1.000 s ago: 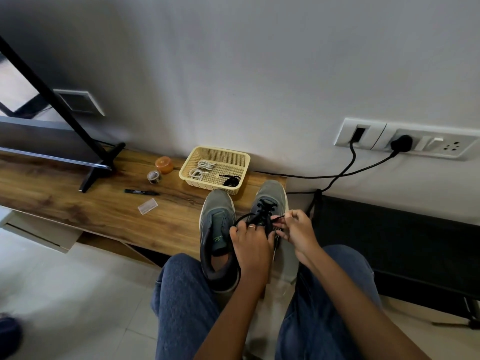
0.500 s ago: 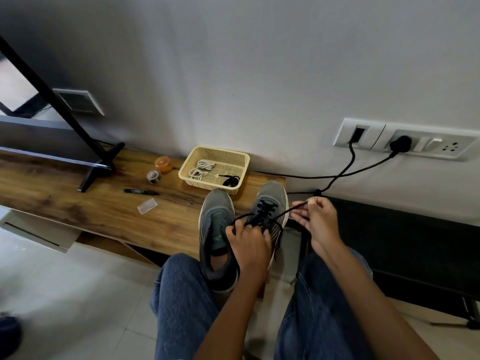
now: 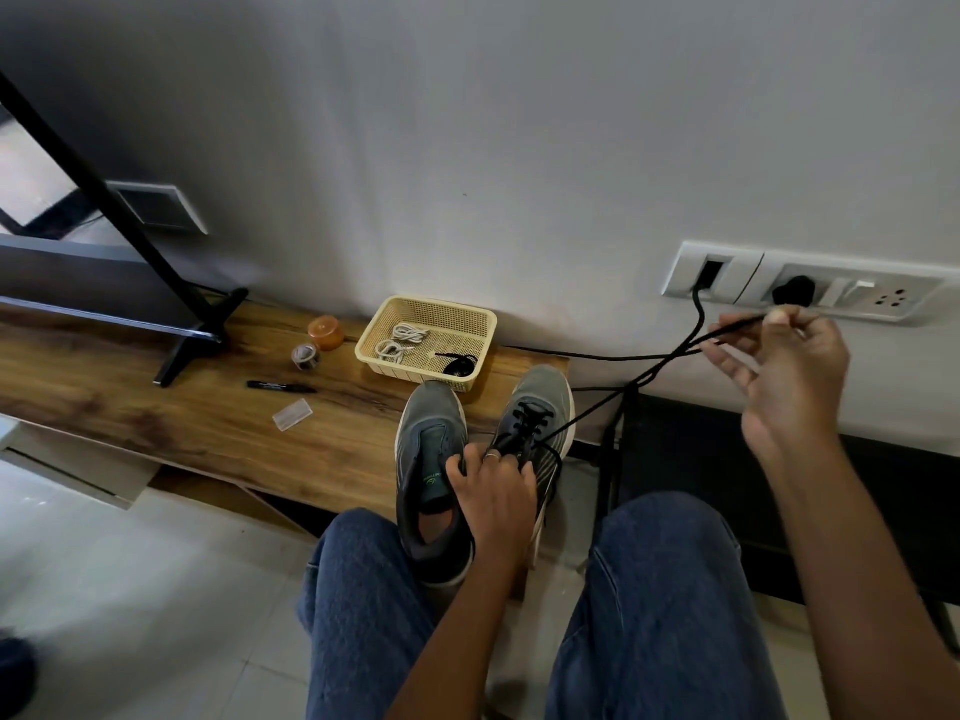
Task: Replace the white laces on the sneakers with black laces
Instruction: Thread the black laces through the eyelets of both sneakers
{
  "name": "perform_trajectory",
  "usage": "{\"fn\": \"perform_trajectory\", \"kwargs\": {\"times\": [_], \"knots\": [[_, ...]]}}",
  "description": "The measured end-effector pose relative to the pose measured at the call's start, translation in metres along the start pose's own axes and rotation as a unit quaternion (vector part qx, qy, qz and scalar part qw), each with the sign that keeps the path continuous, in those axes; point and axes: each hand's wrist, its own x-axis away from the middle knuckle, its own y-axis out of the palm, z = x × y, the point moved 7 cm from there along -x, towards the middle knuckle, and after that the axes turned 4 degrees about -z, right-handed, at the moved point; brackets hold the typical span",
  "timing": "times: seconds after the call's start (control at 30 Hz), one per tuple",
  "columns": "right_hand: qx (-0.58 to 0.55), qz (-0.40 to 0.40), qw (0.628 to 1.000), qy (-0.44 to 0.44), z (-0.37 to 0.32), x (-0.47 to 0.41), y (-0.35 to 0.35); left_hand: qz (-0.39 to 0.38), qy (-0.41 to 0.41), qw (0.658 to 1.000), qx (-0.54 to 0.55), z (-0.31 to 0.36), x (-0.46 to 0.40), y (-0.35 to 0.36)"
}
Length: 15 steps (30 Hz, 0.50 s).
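The right hand (image 3: pixel 779 376) pinched a taut black lace (image 3: pixel 623 394) slanting up from the grey sneaker (image 3: pixel 540 407), which the left hand (image 3: pixel 493 491) gripped.

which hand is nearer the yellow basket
Left. The left hand rests on the right sneaker, just in front of the yellow basket. The right hand is raised far off to the basket's right by the wall socket, pulling the black lace.
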Motion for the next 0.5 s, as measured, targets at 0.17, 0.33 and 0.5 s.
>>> {"fn": "perform_trajectory", "kwargs": {"times": [0.17, 0.33, 0.5], "knots": [[0.17, -0.04, 0.984, -0.027, 0.008, 0.001, 0.001, -0.015, -0.009, 0.999, 0.043, -0.003, 0.001, 0.008], [0.408, -0.246, 0.878, 0.044, 0.069, 0.016, 0.029, 0.014, -0.019, 0.987, 0.16, -0.009, 0.005, 0.005], [0.437, -0.312, 0.839, 0.088, 0.119, 0.045, 0.051, -0.019, -0.074, 0.971, 0.228, -0.014, 0.005, 0.006]]}}
